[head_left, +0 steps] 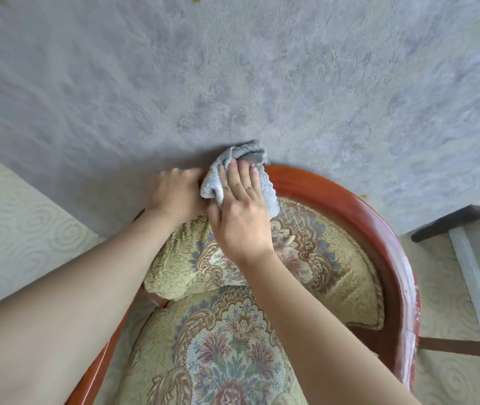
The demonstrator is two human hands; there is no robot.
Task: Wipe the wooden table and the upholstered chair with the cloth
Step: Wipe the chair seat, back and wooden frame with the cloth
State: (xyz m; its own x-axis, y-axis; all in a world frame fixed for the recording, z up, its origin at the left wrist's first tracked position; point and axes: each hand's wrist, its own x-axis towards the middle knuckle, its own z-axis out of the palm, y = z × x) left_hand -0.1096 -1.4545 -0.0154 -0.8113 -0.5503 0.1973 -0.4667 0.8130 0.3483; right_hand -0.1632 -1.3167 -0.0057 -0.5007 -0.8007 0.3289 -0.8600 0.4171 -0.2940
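The upholstered chair (306, 258) fills the lower middle, with floral tapestry fabric and a curved red-brown wooden frame (379, 229). A grey-blue cloth (268, 197) lies bunched over the top of the chair back, by the wall. My right hand (241, 214) lies on the cloth with straight fingers, pressing it onto the chair back. My left hand (177, 194) grips the top of the chair back just left of the cloth, its fingers curled over the rim and hidden behind it. The wooden table is out of view.
A grey patterned wall (232, 68) stands right behind the chair. Pale embossed floor (13, 229) shows at the left and right. A white frame with dark wooden bars (466, 258) stands at the right, close to the chair's side.
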